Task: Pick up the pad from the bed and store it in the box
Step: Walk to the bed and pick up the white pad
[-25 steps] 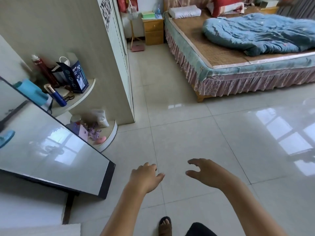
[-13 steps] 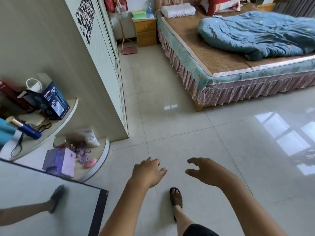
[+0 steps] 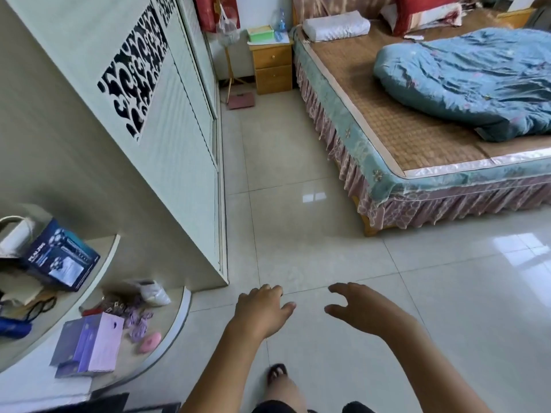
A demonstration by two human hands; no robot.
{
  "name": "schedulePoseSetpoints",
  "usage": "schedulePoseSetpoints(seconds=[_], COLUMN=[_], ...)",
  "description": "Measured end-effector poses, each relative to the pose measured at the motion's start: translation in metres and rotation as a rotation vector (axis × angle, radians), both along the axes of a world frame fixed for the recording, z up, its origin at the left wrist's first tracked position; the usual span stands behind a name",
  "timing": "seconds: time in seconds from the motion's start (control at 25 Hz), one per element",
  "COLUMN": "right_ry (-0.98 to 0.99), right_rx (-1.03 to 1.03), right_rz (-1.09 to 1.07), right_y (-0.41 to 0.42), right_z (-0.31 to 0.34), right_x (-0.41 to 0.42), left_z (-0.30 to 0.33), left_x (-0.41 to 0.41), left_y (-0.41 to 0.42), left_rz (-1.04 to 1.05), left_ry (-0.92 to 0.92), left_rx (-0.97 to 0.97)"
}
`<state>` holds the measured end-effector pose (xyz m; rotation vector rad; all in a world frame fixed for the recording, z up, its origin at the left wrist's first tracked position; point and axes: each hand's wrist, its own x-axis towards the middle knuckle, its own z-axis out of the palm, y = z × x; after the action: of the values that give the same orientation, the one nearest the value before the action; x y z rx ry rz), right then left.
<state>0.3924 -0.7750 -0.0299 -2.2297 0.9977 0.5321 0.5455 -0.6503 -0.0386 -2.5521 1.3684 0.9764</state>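
Observation:
The bed (image 3: 387,177) stands at the upper right, covered by a brown woven mat (image 3: 387,114) and a crumpled blue quilt (image 3: 465,81). A small flat white item (image 3: 413,37) lies near the red pillow (image 3: 423,11); I cannot tell whether it is the pad. A green-lidded box (image 3: 261,34) sits on the wooden nightstand (image 3: 272,67). My left hand (image 3: 262,308) and right hand (image 3: 357,308) hover over the tiled floor, far from the bed, fingers apart and holding nothing.
A tall white wardrobe (image 3: 167,129) fills the left side. Its curved corner shelves hold a dark blue carton (image 3: 59,260), a purple box (image 3: 89,344) and small clutter. A white pillow (image 3: 335,25) lies at the bed's head. My sandalled foot (image 3: 275,372) is on the floor.
The view has advanced toward the bed and wardrobe; the glossy table at the left has slid out of sight. Both hands stay open in front of me.

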Motion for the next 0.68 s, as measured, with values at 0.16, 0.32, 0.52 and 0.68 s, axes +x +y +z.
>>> schedulePoseSetpoints(seconds=[0.16,0.32,0.52,0.68], right_ry=[-0.021,-0.029,-0.069,-0.068], right_rx=[0.0,-0.012,-0.011,-0.013], right_rz=[0.006,-0.002,-0.047,-0.064], right_y=[-0.067,-0.135,-0.225,-0.294], right_z=[-0.004,0.001,0.017,0.016], right_x=[0.061,0.13,0.212,0.259], left_z=[-0.004,-0.005,-0.003,-0.003], left_x=[0.06,0.133,0.225,0.274], left_y=[-0.067,-0.139,-0.237,-0.306], left_rz=[0.003,-0.031,-0.08,-0.124], left_ry=[-0.006,-0.014,-0.045,-0.039], left_rx=[-0.016,-0.037,-0.033,-0.019])
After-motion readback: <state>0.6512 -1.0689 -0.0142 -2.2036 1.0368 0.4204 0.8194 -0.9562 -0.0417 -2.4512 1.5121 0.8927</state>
